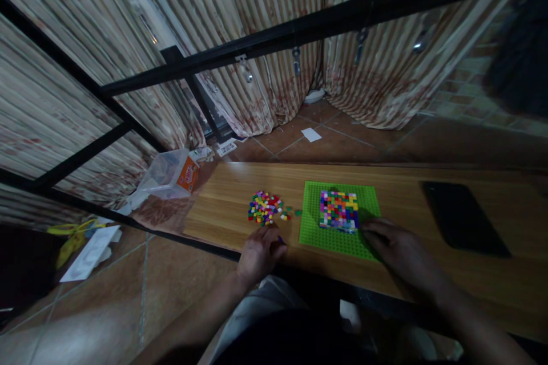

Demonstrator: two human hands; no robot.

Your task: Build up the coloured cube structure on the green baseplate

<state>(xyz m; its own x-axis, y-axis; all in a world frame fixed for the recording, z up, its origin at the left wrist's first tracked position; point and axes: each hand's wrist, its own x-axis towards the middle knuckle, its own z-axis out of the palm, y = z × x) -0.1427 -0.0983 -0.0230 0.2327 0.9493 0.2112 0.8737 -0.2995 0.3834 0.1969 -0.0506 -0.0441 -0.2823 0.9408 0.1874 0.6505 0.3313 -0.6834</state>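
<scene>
Left hand: [259, 254] at the near edge of the worktop [231, 194], just below the loose pile. The fingers are curled in narrow.
Blue piece: [280, 238] a small bit at the left fingertips. Cannot tell whether it is pinched or only touched.
Right hand: [396, 251] palm down on the near right corner of the green baseplate [312, 222]. The fingers are loosely spread and nothing is seen in it.
Brick block: [339, 210] a flat, many-coloured square on the baseplate towards its far right, just beyond the right fingertips.
Loose bricks: [265, 208] a mixed-colour heap left of the baseplate, apart from it.
Stray green bricks: [298, 213] a few between the heap and the baseplate's left edge.
Black slab: [462, 217] lies flat towards the right end of the worktop, well apart from the baseplate.
In the way: nothing lies between either hand and the bricks.
Surface: wood-grain board in dim light.
Black frame bars: [342, 14] cross above the far edge and run down past the left end.
Floor: reddish tiles [342, 142], with a white slip [311, 134] beyond the far edge.
Clear plastic box: [165, 174] orange-labelled, on the floor off the far left corner.
White packet: [89, 254] on the floor to the left, beside something yellow [75, 231].
Curtains: [265, 5] striped and stained near the hem.
</scene>
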